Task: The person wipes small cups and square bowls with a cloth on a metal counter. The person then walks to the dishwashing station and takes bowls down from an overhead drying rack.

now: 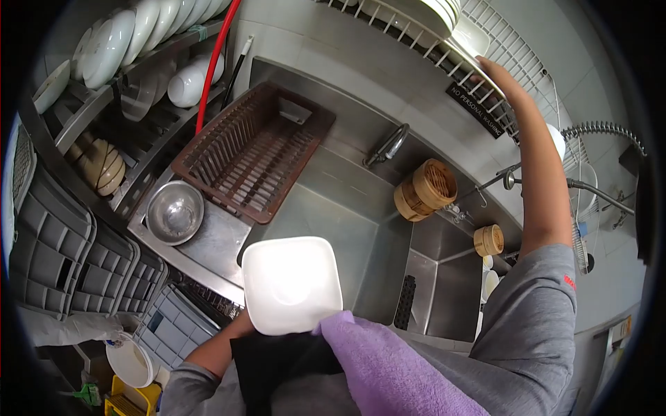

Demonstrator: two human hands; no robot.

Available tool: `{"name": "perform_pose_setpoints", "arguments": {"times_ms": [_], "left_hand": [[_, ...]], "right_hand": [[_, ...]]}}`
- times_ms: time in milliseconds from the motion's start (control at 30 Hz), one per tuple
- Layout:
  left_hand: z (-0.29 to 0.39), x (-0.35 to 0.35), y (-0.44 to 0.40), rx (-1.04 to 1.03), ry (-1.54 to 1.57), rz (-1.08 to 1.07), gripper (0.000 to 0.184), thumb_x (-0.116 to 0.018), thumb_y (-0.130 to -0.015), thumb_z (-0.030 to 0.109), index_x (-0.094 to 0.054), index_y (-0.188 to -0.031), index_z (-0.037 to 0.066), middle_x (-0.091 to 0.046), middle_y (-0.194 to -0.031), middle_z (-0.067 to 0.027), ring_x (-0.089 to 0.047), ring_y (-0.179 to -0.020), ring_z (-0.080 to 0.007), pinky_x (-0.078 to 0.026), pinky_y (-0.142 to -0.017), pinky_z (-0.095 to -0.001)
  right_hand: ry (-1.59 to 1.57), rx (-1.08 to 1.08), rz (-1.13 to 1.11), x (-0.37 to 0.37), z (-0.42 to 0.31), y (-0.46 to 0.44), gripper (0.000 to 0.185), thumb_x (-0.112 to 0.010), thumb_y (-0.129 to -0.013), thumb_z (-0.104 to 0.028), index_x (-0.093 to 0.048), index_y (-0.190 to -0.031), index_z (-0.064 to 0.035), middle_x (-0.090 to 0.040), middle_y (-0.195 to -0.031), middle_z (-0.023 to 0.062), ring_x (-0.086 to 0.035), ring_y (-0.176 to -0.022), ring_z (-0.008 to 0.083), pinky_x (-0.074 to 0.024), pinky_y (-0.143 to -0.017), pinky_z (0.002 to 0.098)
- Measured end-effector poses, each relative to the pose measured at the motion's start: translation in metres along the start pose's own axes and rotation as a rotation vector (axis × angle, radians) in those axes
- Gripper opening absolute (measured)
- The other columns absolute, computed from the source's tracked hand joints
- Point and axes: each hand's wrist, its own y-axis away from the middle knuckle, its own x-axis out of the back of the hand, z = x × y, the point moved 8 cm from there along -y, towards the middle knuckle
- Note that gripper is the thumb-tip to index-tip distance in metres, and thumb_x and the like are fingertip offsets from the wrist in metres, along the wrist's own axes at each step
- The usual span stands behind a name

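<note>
A white square plate (291, 281) with rounded corners faces up in front of my body, over the sink's near edge. My left forearm runs beneath it; the plate hides my left hand, which supports it from below. A purple towel (388, 360) lies across my front, its end touching the plate's lower right corner. My right arm is stretched up to the wall-mounted wire rack (444, 52). There my right hand (496, 75) is at the edge of another white plate (473, 36), its fingers closed on the rim and partly hidden. Stacked plates (433, 14) stand beside it.
A brown plastic dish rack (260, 145) straddles the sink (312, 222). Nearby are a metal bowl (175, 213), a faucet (388, 145) and bamboo steamers (427, 191). Shelves of white plates (111, 48) stand left, above grey crates (55, 243). A spray hose (603, 130) hangs right.
</note>
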Motion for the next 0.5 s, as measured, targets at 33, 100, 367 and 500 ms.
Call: {"name": "perform_pose_setpoints", "arguments": {"times_ms": [33,100,367,500], "left_hand": [[0.000,-0.002,-0.001,-0.005,-0.001,-0.008,0.070,-0.027,-0.092,0.063,-0.039,-0.138,0.012,-0.050,-0.132,-0.0103,-0.052,-0.118,-0.0279,-0.044,-0.099,-0.0445],[0.001,-0.005,-0.004,-0.014,-0.002,-0.022,0.070,-0.027,-0.092,0.063,-0.039,-0.138,0.012,-0.050,-0.132,-0.0103,-0.052,-0.118,-0.0278,-0.044,-0.099,-0.0443],[0.012,-0.024,-0.011,-0.054,-0.002,-0.095,0.069,-0.028,-0.092,0.062,-0.040,-0.138,0.012,-0.051,-0.131,-0.0101,-0.052,-0.117,-0.0273,-0.045,-0.098,-0.0438],[0.017,-0.034,-0.011,-0.068,-0.009,-0.129,0.069,-0.028,-0.092,0.062,-0.040,-0.138,0.012,-0.051,-0.131,-0.0101,-0.053,-0.116,-0.0271,-0.045,-0.098,-0.0436]], "right_hand": [[0.196,0.338,-0.023,0.012,0.009,-0.045,0.036,-0.045,-0.093,-0.033,-0.060,-0.112,-0.0064,-0.065,-0.091,0.0112,-0.060,-0.078,0.0195,-0.0488,-0.070,0.0344],[0.245,0.374,0.183,0.030,0.002,-0.032,0.031,-0.053,-0.091,-0.025,-0.058,-0.112,-0.0018,-0.066,-0.095,0.0104,-0.059,-0.085,0.0206,-0.0461,-0.078,0.0328],[0.218,0.627,0.585,0.057,-0.005,0.089,0.023,-0.054,-0.094,-0.017,-0.053,-0.110,0.0002,-0.066,-0.089,0.0106,-0.061,-0.081,0.0134,-0.0473,-0.071,0.0277],[0.164,0.723,0.737,0.042,-0.016,0.196,0.017,-0.055,-0.094,-0.014,-0.054,-0.105,-0.0014,-0.063,-0.082,0.0074,-0.059,-0.076,0.0122,-0.0455,-0.070,0.0248]]}}
